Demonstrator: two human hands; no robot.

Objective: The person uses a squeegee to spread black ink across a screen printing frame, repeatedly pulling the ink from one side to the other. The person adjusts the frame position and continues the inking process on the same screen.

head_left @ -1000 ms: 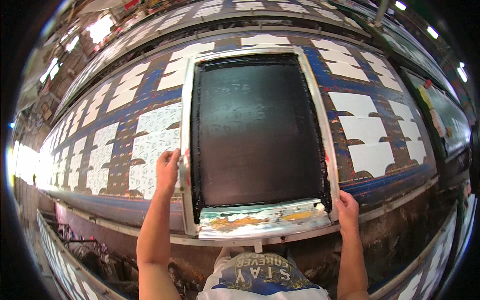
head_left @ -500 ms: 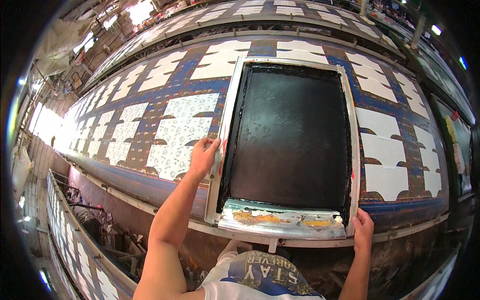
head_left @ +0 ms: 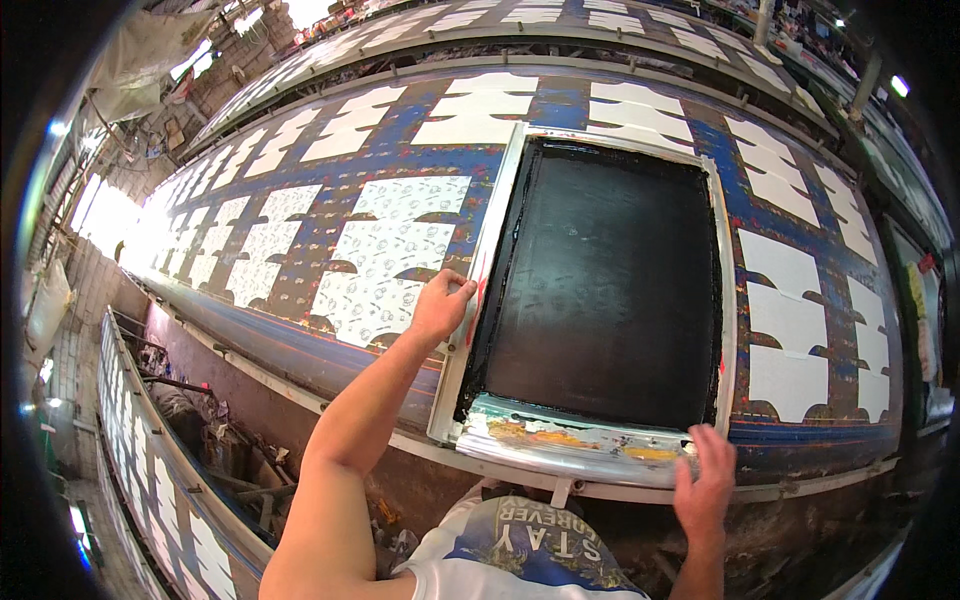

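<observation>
A screen printing frame with a silver metal rim and black ink spread over its mesh lies on the long table in front of me. My left hand is closed at the frame's left rim, thumb and fingers pinched at its edge. Over the near right corner is my right hand, fingers apart and bent, holding nothing; whether it touches the metal there I cannot tell. Across the frame's near end lies a shiny metal squeegee, stained orange and white.
White cut fabric pieces lie in rows on the blue-stained table. Left of the frame, several pieces carry small printed figures. A rail runs along the near edge. Another long table stands at lower left.
My right hand has let go of the frame's right rim and moved inward over its near right corner, fingers opening. My left hand stays at the left rim. The view has shifted slightly.
</observation>
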